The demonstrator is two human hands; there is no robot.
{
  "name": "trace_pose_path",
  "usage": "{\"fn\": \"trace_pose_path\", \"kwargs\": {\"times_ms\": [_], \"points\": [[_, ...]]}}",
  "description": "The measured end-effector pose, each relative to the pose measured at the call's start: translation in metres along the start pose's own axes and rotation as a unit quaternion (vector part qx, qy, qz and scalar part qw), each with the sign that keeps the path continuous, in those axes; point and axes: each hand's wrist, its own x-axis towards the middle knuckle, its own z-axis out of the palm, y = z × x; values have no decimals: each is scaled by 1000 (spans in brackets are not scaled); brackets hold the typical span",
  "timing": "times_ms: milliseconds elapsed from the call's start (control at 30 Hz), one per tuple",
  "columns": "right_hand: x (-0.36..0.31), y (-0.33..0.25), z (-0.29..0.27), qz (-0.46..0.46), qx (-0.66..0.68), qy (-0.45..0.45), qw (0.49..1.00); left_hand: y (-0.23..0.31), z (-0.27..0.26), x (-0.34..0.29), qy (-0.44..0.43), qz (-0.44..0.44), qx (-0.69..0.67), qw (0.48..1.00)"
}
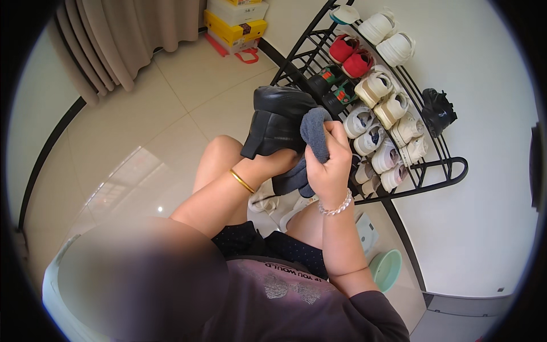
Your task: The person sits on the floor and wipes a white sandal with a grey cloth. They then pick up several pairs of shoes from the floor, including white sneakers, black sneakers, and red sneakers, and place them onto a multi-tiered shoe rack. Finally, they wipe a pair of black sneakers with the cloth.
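A black leather boot (280, 105) with a block heel is held up over my knees, its sole side and heel turned to the left. My left hand (283, 160) reaches in beneath it and grips it; most of the fingers are hidden by the boot. In my right hand (331, 165) is a grey-blue cloth (314, 130), pinched between thumb and fingers. The cloth's upper fold touches the right side of the boot, and more of it hangs below, between my hands.
A black metal shoe rack (444, 176) with several pairs of shoes leans close on the right. Shoe boxes (236, 31) are stacked at the back by a curtain (128, 34). A green basin (386, 271) and white shoes (263, 203) stand on the tiled floor.
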Motion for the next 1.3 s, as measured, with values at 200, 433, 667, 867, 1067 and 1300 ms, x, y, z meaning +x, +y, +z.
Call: {"fn": "trace_pose_path", "kwargs": {"times_ms": [200,433,667,867,1067,1300], "points": [[-14,9,2,48,-14,23,999,10,6,-3,75,61,164,982],[-56,70,-31,225,-116,28,967,31,-9,4,228,69,-75,968],[-78,57,-13,295,298,336,844,25,-29,13,193,-68,-554,807],[-64,52,-9,208,299,317,875,24,-38,8,21,21,-657,754],[-49,46,-10,232,342,368,833,1,-38,8,-17,5,-769,639],[-36,49,-12,225,319,357,849,6,-20,1,-9,-58,-795,604]]}}
